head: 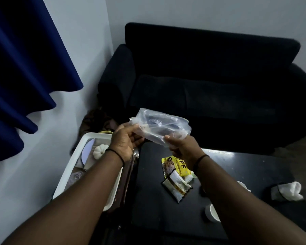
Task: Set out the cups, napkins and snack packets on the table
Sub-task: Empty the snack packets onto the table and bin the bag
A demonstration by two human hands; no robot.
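Note:
Both hands hold a clear plastic bag (159,125) up above the far left corner of the black table (154,200). My left hand (125,141) grips its left end and my right hand (181,147) pinches its lower right edge. What is inside the bag is too blurred to tell. On the table below lie a yellow snack packet (179,167) and a white and brown snack packet (176,187) overlapping it. Two paper cups (211,213) (242,185) stand partly behind my right forearm. A crumpled white napkin (288,190) lies at the right.
A white tray (72,158) left of the table holds a plate, a small white pumpkin (99,150) and clear glass items. A dark sofa (210,82) stands behind the table. A blue curtain (25,71) hangs at the left against the white wall.

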